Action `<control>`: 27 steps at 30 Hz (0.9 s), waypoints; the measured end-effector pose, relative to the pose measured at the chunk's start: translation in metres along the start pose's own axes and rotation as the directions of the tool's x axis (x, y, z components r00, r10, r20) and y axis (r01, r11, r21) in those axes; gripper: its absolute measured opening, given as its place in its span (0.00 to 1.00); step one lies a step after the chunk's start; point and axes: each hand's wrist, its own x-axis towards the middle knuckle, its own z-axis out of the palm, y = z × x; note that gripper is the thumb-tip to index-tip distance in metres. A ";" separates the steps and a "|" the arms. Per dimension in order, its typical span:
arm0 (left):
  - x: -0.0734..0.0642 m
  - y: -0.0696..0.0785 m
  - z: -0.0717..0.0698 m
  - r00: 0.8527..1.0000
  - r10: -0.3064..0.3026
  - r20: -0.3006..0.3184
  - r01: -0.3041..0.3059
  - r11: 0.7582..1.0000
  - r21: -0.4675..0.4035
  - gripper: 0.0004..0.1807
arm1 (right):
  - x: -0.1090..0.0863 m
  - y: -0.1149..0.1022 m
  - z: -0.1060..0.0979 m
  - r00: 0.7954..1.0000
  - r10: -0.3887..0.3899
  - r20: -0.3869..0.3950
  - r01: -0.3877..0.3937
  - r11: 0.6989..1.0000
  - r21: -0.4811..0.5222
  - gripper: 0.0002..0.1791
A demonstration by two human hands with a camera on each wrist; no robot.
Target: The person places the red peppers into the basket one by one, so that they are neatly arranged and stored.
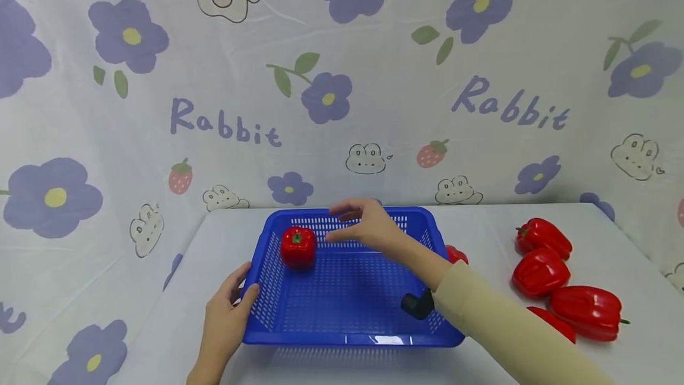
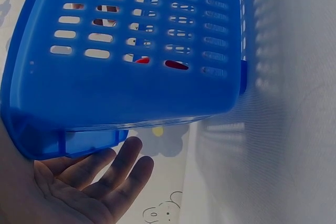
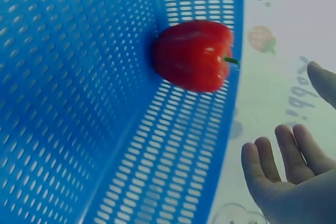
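Observation:
A blue plastic basket (image 1: 347, 340) with slotted walls stands on the white table. My left hand (image 1: 227, 314) holds its left rim, thumb at the edge and fingers along the outside; in the left wrist view, several fingers (image 2: 123, 166) reach out loosely past the rim. One red bell pepper (image 1: 298, 248) with a green stem sits upright in the basket's far left corner. To the right of this pepper my right hand (image 1: 369, 227) hovers above the basket, fingers apart and holding nothing. In the right wrist view, the pepper's stem faces the rim.
Several red bell peppers (image 1: 541, 272) lie grouped on the table right of the basket, one partly behind the right sleeve (image 1: 507, 325). Another pepper (image 1: 456, 254) shows just outside the basket's right wall. A patterned cloth (image 1: 374, 106) hangs behind the table.

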 end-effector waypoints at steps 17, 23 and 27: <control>-0.001 0.001 0.002 0.999 -0.052 0.014 0.052 0.999 0.016 0.26 | -0.093 0.000 -0.085 0.977 -0.045 -0.210 0.037 0.998 -0.044 0.30; -0.001 0.003 0.000 0.998 -0.060 0.015 0.060 0.998 0.012 0.26 | -0.119 0.009 -0.099 0.949 -0.028 -0.314 0.011 0.998 -0.057 0.34; 0.000 0.003 0.001 0.998 -0.054 0.011 0.054 0.998 0.008 0.26 | -0.133 0.015 -0.105 0.934 0.000 -0.357 -0.033 0.996 -0.088 0.36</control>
